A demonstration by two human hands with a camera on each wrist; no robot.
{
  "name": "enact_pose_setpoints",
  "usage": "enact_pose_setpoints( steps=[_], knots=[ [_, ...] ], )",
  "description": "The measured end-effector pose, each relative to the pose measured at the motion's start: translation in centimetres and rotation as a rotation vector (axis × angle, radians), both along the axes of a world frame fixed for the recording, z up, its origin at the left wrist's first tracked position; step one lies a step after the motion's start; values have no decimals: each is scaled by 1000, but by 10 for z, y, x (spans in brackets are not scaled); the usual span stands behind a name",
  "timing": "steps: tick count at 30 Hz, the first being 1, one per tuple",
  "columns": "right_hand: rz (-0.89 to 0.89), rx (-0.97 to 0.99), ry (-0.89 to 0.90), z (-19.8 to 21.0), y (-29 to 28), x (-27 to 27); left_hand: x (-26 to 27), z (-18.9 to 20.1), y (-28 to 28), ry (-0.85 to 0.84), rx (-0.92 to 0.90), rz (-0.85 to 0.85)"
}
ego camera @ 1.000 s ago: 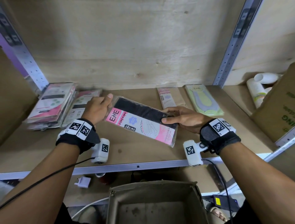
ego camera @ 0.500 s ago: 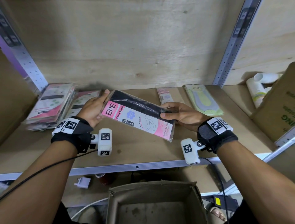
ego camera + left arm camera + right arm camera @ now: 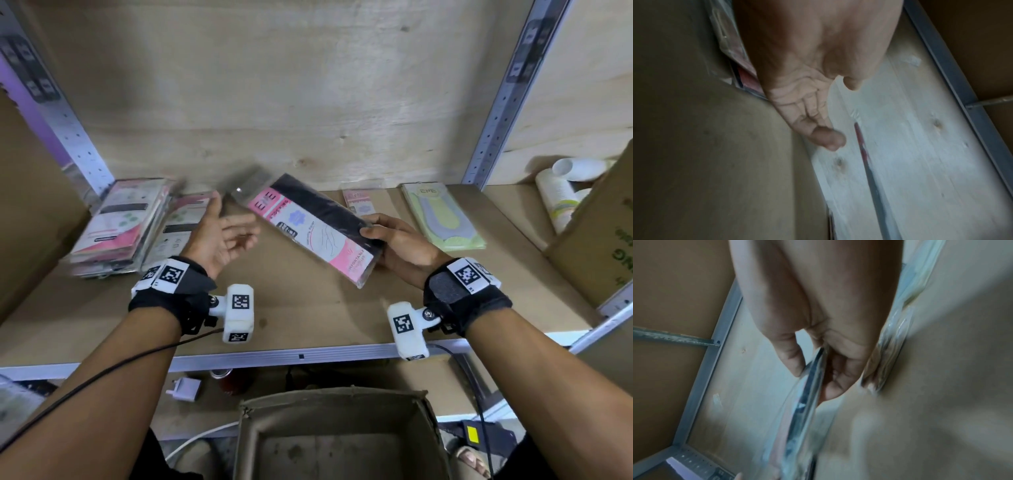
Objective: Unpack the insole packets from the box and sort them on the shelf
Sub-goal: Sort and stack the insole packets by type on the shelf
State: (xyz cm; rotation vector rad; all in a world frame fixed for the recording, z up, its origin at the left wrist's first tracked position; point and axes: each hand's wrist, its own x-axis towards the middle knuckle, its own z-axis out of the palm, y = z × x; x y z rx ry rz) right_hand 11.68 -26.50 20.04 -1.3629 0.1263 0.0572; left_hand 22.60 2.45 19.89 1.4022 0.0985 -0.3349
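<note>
A black and pink insole packet (image 3: 315,229) hangs tilted above the wooden shelf (image 3: 308,308). My right hand (image 3: 394,240) pinches its near right end; in the right wrist view the thumb and fingers clamp the packet's edge (image 3: 812,378). My left hand (image 3: 222,236) is off the packet, palm turned up and fingers relaxed, just left of its far end; its bare palm (image 3: 797,97) holds nothing. A stack of pink and white packets (image 3: 120,226) lies at the shelf's left. A brown cardboard box (image 3: 342,435) stands below the shelf's front edge.
A small pink packet (image 3: 358,202) and a yellow-green insole packet (image 3: 442,219) lie at the shelf's back right. A metal upright (image 3: 496,113) stands behind them. White rolls (image 3: 561,192) and a large carton (image 3: 603,233) sit further right. A charger (image 3: 183,390) lies under the shelf.
My left hand has let go of the packet's left end and turned palm up. The right hand has lifted the packet and swung it steeper, its far end toward the back wall.
</note>
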Motion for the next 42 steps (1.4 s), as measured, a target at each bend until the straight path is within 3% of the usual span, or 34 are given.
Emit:
enact_pose_setpoints(
  steps=[8, 13, 19, 26, 29, 33, 42],
  knots=[
    [-104, 149, 27, -6, 30, 10, -42, -4, -51, 2, 123, -468],
    [-125, -32, 91, -12, 40, 15, -43, -6, -47, -110, 236, -427],
    [-156, -506, 126, -16, 48, 22, -41, -5, -41, -89, 338, -324],
    [-108, -802, 136, -13, 56, 24, -39, -4, -39, -52, 419, -295],
    [-108, -1008, 56, -10, 60, 20, -34, -6, -36, -88, 597, -271],
    [-51, -1044, 42, -6, 68, 17, -24, -5, -29, -145, 856, -279],
    [2, -972, 69, -7, 68, 19, -23, -7, -32, -115, 757, -332]
  ],
)
